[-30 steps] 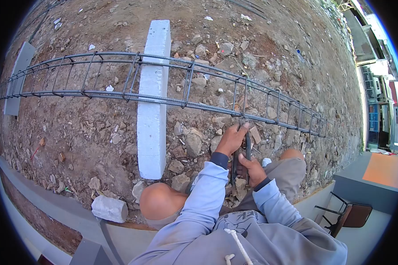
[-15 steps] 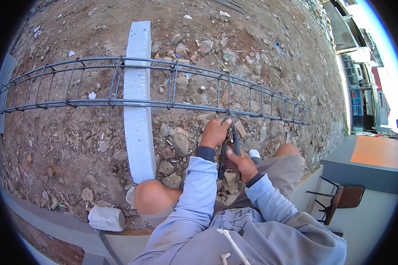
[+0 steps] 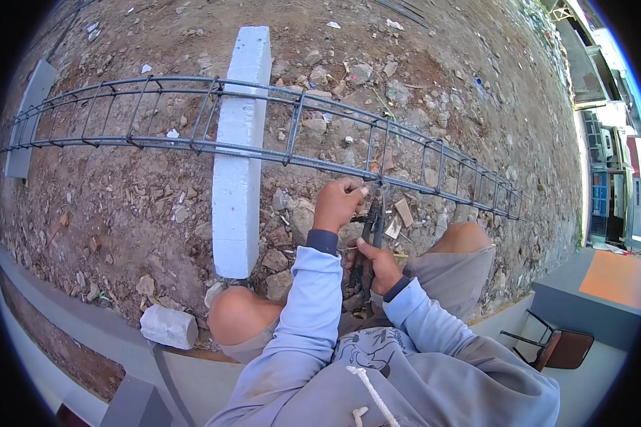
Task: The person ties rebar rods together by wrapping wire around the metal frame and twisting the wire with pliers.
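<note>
Long-handled pincers (image 3: 375, 226) sit in my right hand (image 3: 379, 266), whose fingers wrap the dark handles. Their head meets the lower bar of a long rebar cage (image 3: 313, 164) by a stirrup. My left hand (image 3: 337, 206) is just left of the pincer head, below that bar. Its thumb and fingers are pinched together; whatever lies between them is too small to make out. The cage, made of ribbed bars and square stirrups, rests across a pale block beam (image 3: 236, 192).
Another pale block (image 3: 30, 121) supports the cage's far left end. Rubble and stones (image 3: 278, 260) cover the soil around my knees. A broken white block (image 3: 169, 327) lies at lower left by a low wall edge. To the right stands a brown chair (image 3: 566, 349).
My left hand has come away from the pincer head, toward the left. The pincer handles are closer together. The whole view has shifted slightly.
</note>
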### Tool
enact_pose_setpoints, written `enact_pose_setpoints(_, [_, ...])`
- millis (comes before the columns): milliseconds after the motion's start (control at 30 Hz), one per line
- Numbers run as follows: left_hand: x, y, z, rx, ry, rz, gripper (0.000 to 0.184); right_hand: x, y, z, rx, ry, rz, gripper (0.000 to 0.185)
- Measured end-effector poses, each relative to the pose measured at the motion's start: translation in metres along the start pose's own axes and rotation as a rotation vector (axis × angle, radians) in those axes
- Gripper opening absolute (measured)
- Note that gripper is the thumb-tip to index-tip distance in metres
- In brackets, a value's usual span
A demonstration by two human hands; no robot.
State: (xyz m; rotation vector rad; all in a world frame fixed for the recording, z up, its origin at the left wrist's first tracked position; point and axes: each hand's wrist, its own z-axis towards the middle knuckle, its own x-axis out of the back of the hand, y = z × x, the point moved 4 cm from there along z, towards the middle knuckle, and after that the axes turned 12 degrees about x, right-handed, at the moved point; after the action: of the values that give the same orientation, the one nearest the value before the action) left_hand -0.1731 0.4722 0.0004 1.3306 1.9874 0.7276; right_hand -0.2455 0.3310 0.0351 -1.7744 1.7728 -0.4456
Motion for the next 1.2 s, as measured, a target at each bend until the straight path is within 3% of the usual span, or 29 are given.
enact_pose_setpoints(67, [0.000,0.009,-0.003,-0.058,0.069,0.117,0.019,0.006,0.008,0.006,-0.030,-0.067,0.043,0.020])
enact_pose_setpoints(333, [-0.021,0.013,-0.012,0.008,0.017,-0.024,0.019,0.024,0.010,0.017,-0.045,-0.312,0.140,0.021])
enact_pose_setpoints(467, [-0.022,0.020,-0.020,-0.020,0.054,0.139,0.019,0.033,-0.007,0.007,-0.147,-0.445,0.144,0.024])
enact_pose_setpoints(567, [-0.021,0.022,-0.021,-0.037,0.091,0.253,0.018,0.033,-0.019,0.002,-0.016,-0.414,-0.050,0.030])
enact_pose_setpoints(733, [-0.040,0.031,-0.031,-0.051,0.210,0.286,0.017,0.028,-0.038,-0.020,-0.098,-0.305,0.090,0.025])
enact_pose_setpoints(867, [-0.052,0.023,-0.032,-0.103,0.271,0.315,0.016,0.044,-0.043,-0.038,0.052,-0.258,0.149,0.027])
enact_pose_setpoints(967, [-0.059,0.016,-0.029,-0.142,0.350,0.363,0.016,0.059,-0.054,-0.039,0.561,-0.196,-0.155,0.032])
enact_pose_setpoints(1000, [-0.061,0.006,-0.023,-0.165,0.382,0.341,0.017,0.057,-0.070,-0.043,0.642,-0.205,-0.212,0.035])
enact_pose_setpoints(1100, [-0.067,0.005,-0.018,-0.261,0.489,0.448,0.016,0.051,-0.105,-0.027,0.780,-0.287,-0.295,0.035])
enact_pose_setpoints(1200, [-0.047,0.006,-0.028,-0.299,0.594,0.640,0.015,0.044,-0.145,-0.014,0.667,-0.332,-0.473,0.031])
